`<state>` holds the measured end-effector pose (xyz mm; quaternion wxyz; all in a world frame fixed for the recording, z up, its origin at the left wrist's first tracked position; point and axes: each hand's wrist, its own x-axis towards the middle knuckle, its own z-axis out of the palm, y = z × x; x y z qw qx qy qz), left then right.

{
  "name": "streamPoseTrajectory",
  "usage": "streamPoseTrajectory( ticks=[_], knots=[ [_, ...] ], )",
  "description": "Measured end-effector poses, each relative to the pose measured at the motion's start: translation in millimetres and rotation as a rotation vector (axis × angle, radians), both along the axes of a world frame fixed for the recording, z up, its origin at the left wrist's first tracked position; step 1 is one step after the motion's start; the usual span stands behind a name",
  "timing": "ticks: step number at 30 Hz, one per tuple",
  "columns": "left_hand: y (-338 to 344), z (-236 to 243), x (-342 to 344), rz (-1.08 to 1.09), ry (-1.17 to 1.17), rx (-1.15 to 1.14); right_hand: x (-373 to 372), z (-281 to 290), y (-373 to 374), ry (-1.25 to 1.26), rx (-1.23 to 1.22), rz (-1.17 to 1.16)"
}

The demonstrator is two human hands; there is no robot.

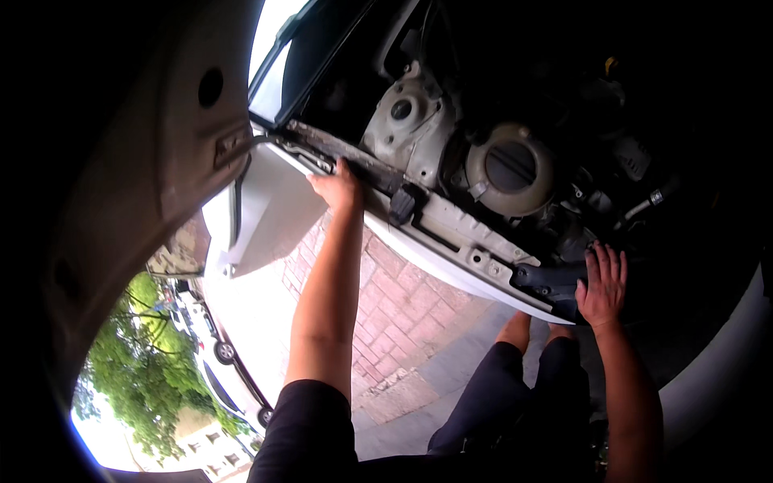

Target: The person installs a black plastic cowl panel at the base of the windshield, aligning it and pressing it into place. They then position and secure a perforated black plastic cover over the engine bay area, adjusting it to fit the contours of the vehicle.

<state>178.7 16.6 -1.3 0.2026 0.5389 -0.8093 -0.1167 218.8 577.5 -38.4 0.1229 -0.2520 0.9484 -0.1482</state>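
Observation:
A white car's engine bay lies open before me. My left hand (338, 187) grips the top edge of the white fender (427, 256), near the windscreen end. Its thumb lies on the outer side and a finger reaches inward along the rail; the other fingers are partly hidden. Farther right, at the front corner of the bay, my right hand (602, 290) rests with spread fingers on a dark plastic part (555, 278). Nothing shows in its grasp. Between the hands, a black block-shaped part (407, 203) sits on the fender's inner rail (467, 229).
The raised hood's underside (173, 105) fills the left. Inside the bay are a metal strut tower (403, 129) and a round, pale reservoir (489, 191) with a dark cap. An open white door (262, 189) stands out over brick paving (403, 298). Parked cars (221, 350) stand beyond.

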Motion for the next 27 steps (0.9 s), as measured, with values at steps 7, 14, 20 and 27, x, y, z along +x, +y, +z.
streamPoseTrajectory(
  ticks=[7, 14, 20, 27],
  knots=[
    [3.0, -0.9, 1.5, 0.049, 0.073, 0.0, 4.6, -6.9, -7.1, 0.103, -0.046, -0.002],
    [8.3, 5.9, 0.2, 0.202, 0.071, 0.074, 7.9, -10.4, -8.2, 0.139, -0.064, 0.012],
    [-3.2, 25.7, -1.9, 0.213, 0.244, 0.37, 11.1, -23.3, -6.6, 0.128, -0.039, 0.014],
    [-0.3, 18.3, 4.4, 0.148, 0.313, 0.351, 11.6, -33.0, 10.5, 0.277, 0.226, 0.104]
  ],
)
